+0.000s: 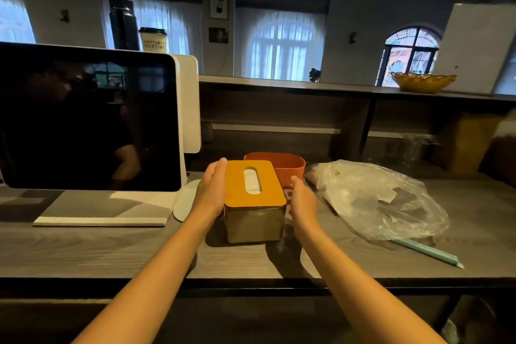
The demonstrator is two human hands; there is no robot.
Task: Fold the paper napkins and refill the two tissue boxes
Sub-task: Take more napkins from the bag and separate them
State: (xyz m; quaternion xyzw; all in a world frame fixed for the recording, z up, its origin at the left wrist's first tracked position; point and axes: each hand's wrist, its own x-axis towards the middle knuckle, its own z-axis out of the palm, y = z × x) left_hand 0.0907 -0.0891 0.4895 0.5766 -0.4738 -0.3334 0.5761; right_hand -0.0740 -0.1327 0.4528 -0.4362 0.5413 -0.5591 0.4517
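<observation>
At the centre of the frame the tissue box (253,201) stands upright on the grey wooden counter (111,248), its yellow lid (252,184) seated on top and white tissue showing through the oval slot (252,180). My left hand (212,186) lies flat along the box's left side, fingers straight and touching the lid's edge, clasping nothing. My right hand (301,200) hovers just beside the box's right side with relaxed fingers, holding nothing; I cannot tell whether it touches the box. Directly behind the box, touching or nearly so, sits an orange box base (282,165) with no lid on it. To the right of centre a crumpled clear plastic bag (377,201) lies on the counter, and a pale green stick-like item (430,251) lies by its lower edge. At the left of the frame a dark-screened terminal (86,123) stands on its white base. In the upper left a paper cup (153,39) rests on the raised shelf, and in the upper right a yellow woven basket (423,81) sits on the same shelf.
</observation>
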